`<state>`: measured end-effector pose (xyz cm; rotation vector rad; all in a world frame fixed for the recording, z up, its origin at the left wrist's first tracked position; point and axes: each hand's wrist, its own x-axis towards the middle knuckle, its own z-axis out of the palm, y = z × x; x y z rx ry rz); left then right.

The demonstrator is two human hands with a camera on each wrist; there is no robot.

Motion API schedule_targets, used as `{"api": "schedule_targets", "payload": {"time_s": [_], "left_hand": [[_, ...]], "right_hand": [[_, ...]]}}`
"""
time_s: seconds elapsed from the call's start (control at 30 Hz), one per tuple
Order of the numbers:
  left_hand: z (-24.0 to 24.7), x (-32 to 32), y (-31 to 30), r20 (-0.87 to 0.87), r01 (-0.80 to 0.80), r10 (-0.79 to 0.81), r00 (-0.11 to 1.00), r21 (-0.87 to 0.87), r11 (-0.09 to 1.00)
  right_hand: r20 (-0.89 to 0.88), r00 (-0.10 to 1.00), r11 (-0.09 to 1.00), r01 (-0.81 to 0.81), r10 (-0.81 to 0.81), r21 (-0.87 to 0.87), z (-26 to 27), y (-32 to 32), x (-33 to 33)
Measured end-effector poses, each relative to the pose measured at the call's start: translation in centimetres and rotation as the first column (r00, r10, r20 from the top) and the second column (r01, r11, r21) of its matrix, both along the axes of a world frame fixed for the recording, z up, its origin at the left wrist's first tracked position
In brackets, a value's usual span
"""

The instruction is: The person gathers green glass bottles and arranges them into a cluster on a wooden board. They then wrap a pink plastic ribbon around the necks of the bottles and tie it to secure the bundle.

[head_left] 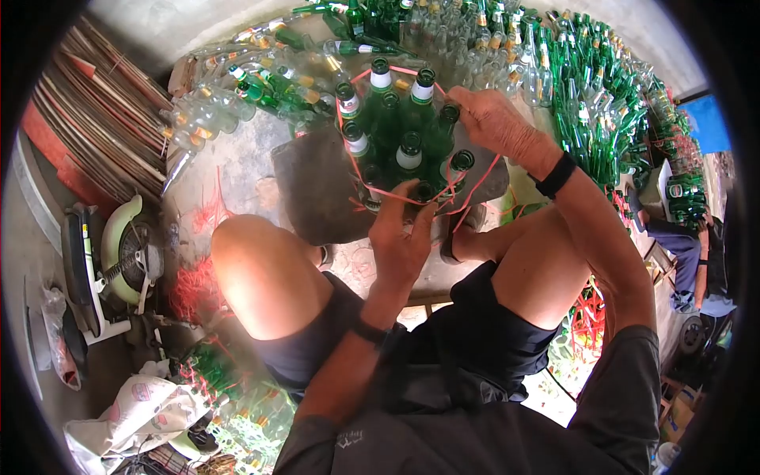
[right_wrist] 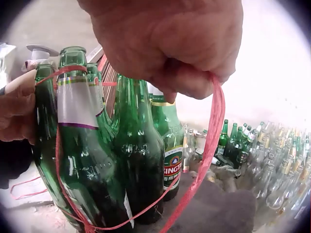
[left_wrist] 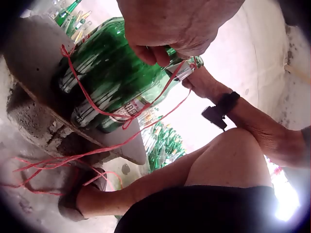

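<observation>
A tight cluster of green beer bottles [head_left: 409,158] stands upright on a dark slab [head_left: 305,194] between the person's knees. Red plastic string [right_wrist: 209,126] runs around the bodies and loops over the necks of the outer ones. At the near side, the left hand [head_left: 400,245] holds a bottle neck [right_wrist: 43,77] between thumb and fingers. Across the cluster, the right hand [head_left: 503,127] grips the string in curled fingers, and a strand hangs from it past the bottles. A knot [left_wrist: 129,119] shows low on the bottles in the left wrist view.
Masses of green bottles [head_left: 582,95] and clear bottles [head_left: 467,59] stand behind and to the right. At the left are a stack of long strips [head_left: 99,95], a wheel [head_left: 131,249] and a heap of red string [head_left: 194,289]. Another person's legs [head_left: 677,253] show at far right.
</observation>
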<state>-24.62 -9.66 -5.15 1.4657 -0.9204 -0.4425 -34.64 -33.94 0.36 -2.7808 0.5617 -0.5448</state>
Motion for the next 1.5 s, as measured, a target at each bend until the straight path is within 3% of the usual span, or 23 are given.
{"api": "schedule_targets", "payload": {"time_s": [0.33, 0.47, 0.53, 0.83, 0.93, 1.03, 1.17, 1.27, 1.33, 1.37, 1.43, 1.5], "left_hand": [[0.5, 0.5, 0.0, 0.151, -0.026, 0.027, 0.988, -0.012, 1.000], [1.2, 1.0, 0.1, 0.126, 0.012, -0.006, 0.992, -0.045, 0.999], [1.5, 1.3, 0.2, 0.154, 0.049, -0.053, 0.987, 0.033, 0.998], [1.4, 2.3, 0.2, 0.241, 0.082, -0.083, 0.967, 0.014, 0.997], [1.2, 2.2, 0.2, 0.158, 0.104, -0.107, 0.982, 0.026, 0.994], [0.8, 2.2, 0.1, 0.237, 0.083, -0.080, 0.968, -0.002, 0.997], [1.2, 2.1, 0.3, 0.215, 0.104, -0.096, 0.972, -0.025, 0.994], [1.7, 1.6, 1.0, 0.094, 0.076, -0.079, 0.993, 0.030, 0.997], [1.3, 0.9, 2.0, 0.249, -0.118, 0.082, 0.965, 0.132, 0.984], [0.8, 0.4, 2.6, 0.252, -0.118, 0.082, 0.964, 0.129, 0.985], [0.2, -1.0, 3.3, 0.206, 0.034, -0.063, 0.977, 0.141, 0.989], [0.2, -2.5, 2.5, 0.201, 0.021, -0.046, 0.979, 0.125, 0.992]], "right_hand": [[-0.065, 0.998, 0.998, -0.001, -0.003, -0.068, -0.2, 0.1, -0.1], [-0.100, 0.994, 0.998, 0.030, -0.035, -0.059, -0.3, 0.4, 0.0], [-0.101, 0.995, 0.997, 0.018, -0.025, -0.069, -0.1, 0.5, -0.1], [-0.048, 0.998, 0.996, 0.025, -0.029, -0.089, -0.1, 0.6, -0.8], [-0.074, 0.996, 0.996, 0.040, -0.046, -0.084, -0.2, 0.4, -0.8], [-0.034, 0.999, 0.994, -0.018, 0.014, -0.105, -0.1, 0.4, -0.7], [-0.034, 0.999, 0.994, -0.005, 0.001, -0.109, 0.0, 0.6, -0.6], [-0.059, 0.998, 0.995, 0.026, -0.032, -0.095, -0.4, 0.6, -0.5], [-0.115, 0.992, 0.994, 0.046, -0.058, -0.104, -0.4, 0.5, -0.5], [-0.111, 0.992, 0.993, 0.047, -0.059, -0.106, -0.3, 0.5, -0.6], [-0.143, 0.988, 0.991, 0.032, -0.051, -0.129, -0.1, 0.3, -0.7], [-0.151, 0.986, 0.988, 0.048, -0.070, -0.145, -0.1, 0.4, -0.7]]}}
